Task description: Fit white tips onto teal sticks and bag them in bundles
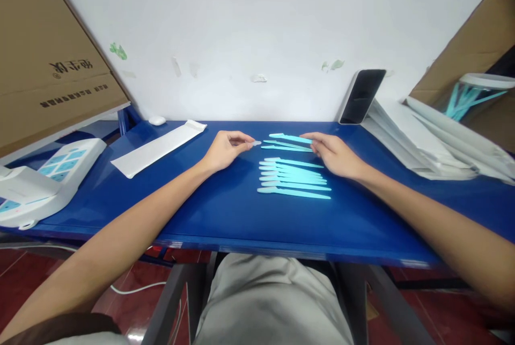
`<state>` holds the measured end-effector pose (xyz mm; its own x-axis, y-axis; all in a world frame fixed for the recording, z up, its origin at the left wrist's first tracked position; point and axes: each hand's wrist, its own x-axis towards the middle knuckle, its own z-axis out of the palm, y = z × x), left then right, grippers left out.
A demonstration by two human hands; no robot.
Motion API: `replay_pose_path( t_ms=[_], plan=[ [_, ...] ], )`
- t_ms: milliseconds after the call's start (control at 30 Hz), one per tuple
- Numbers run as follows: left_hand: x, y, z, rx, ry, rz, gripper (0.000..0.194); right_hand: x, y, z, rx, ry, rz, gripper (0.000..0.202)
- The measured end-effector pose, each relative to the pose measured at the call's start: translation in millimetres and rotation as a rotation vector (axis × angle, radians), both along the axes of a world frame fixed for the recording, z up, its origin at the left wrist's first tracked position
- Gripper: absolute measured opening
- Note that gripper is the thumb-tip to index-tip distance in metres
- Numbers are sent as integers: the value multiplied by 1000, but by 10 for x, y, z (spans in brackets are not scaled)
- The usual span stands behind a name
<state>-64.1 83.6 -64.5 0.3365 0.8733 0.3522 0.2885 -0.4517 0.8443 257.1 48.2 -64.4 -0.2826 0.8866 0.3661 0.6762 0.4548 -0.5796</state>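
My right hand point(328, 153) is closed around the handle end of a turquoise eyebrow razor point(290, 138), whose head points left. Pinched between the thumb and fingers of my left hand point(226, 149) is a small translucent cap point(256, 143), a little left of that razor's head. Two uncapped-looking turquoise sticks point(281, 145) lie just under the held razor, partly hidden by my right fingers. Nearer me, several more eyebrow razors point(300, 192) with pale covered heads lie in a loose stack, heads to the left.
A long white paper sleeve point(159, 149) lies at left, with a white power strip point(70, 168) beyond it. A phone point(364, 97) leans on the wall near white sleeves point(422, 141). A tub with turquoise sticks point(470, 99) stands at right. A cardboard box point(52, 55) rises at left.
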Motion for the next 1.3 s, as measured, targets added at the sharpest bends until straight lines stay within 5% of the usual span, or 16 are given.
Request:
replay_pose_path(
  t_ms=[200, 800, 1067, 1300],
  plan=[
    [7, -17, 4, -67, -54, -14, 41, -88, -110, 81, 19, -2, -39, 38],
    [83, -118, 21, -102, -14, -171, 30, -140, -161, 54, -49, 106, 51, 38],
    [65, -145, 107, -23, 59, -162, 29, -137, -190, 108, 11, 14, 69, 35],
    [302, -204, 115, 154, 6, -97, 31, -282, -242, 104, 36, -14, 114, 32]
  ],
)
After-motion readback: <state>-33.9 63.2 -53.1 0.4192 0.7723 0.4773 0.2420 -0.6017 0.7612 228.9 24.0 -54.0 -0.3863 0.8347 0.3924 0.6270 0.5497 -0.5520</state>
